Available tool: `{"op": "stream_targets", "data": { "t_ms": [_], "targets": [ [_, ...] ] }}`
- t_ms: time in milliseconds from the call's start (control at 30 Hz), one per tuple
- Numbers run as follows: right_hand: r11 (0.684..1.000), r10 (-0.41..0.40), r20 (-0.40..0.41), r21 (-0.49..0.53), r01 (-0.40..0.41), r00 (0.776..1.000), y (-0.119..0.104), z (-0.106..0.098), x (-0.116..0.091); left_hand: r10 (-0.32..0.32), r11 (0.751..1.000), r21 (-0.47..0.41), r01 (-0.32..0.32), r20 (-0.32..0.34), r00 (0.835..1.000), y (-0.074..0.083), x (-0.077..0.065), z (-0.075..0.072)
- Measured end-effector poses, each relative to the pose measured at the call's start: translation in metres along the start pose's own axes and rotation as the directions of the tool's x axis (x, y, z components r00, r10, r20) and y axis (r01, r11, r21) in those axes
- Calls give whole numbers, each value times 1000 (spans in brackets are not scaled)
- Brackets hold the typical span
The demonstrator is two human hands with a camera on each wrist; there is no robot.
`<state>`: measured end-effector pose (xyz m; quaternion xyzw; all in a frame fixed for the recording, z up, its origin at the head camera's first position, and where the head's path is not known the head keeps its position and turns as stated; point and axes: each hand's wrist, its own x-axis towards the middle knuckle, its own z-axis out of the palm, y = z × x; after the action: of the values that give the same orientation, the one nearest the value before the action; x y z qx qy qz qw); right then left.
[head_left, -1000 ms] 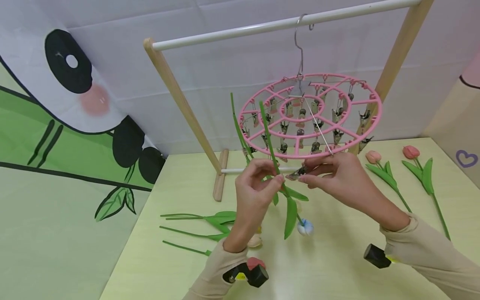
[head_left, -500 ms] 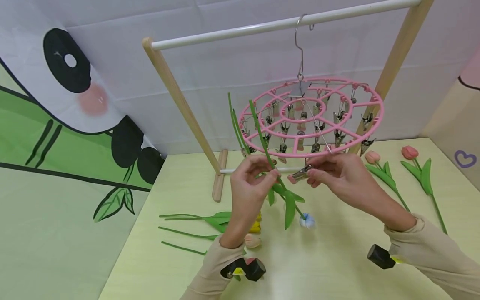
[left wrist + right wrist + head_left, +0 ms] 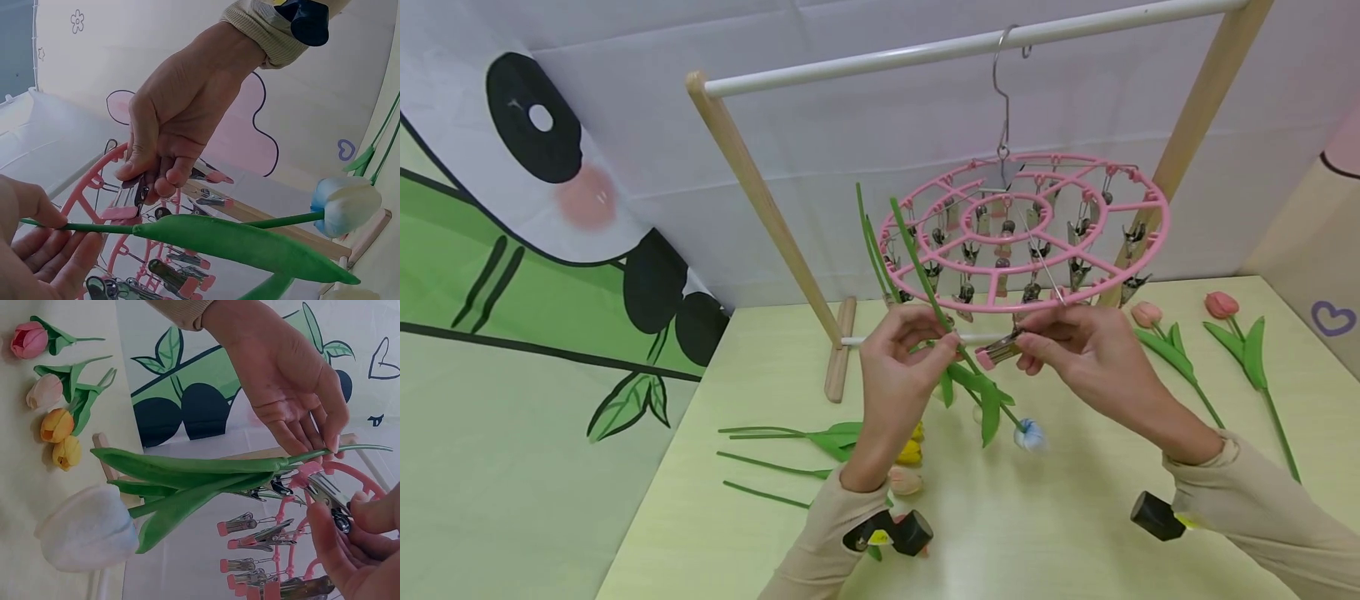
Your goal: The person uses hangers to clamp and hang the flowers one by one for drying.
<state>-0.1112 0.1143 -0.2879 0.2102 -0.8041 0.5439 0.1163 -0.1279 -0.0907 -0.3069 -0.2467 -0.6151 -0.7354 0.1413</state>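
My left hand pinches the green stem of an artificial tulip between thumb and fingers. Its blue-and-white bloom hangs down to the right, below the leaves. Opposite it, my right hand pinches the handle end of a metal clip with pink tips. This clip belongs to the round pink hanging rack. In the right wrist view, the pink clip tips lie right at the stem, by the base of the leaves; I cannot tell whether they enclose it. More green stems rise behind my left hand.
The rack hangs by a wire hook from a white bar on a wooden stand, with several clips dangling. Two pink tulips lie on the table at the right. Several others, one with a yellow bloom, lie at the left, partly behind my left arm.
My left hand has shifted slightly left. The stem's upper end tilts further left, and the bloom has swung right and up. The clip has turned, its pink tips now more visible beside the stem.
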Motion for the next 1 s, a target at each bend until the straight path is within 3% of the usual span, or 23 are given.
{"op": "stream_targets", "data": {
  "t_ms": [367,733,1000],
  "targets": [
    [1000,10,10,14,-10,1000,-1,4,0,-2,999,44,3,-7,1000,0,3,3],
    [996,62,122,-67,-54,991,-1,3,-2,-21,1000,17,21,-12,1000,-4,1,-3],
    [969,-56,112,-233,81,992,-7,1,-7,-12,1000,9,13,-49,999,-3,0,-9]
  ]
}}
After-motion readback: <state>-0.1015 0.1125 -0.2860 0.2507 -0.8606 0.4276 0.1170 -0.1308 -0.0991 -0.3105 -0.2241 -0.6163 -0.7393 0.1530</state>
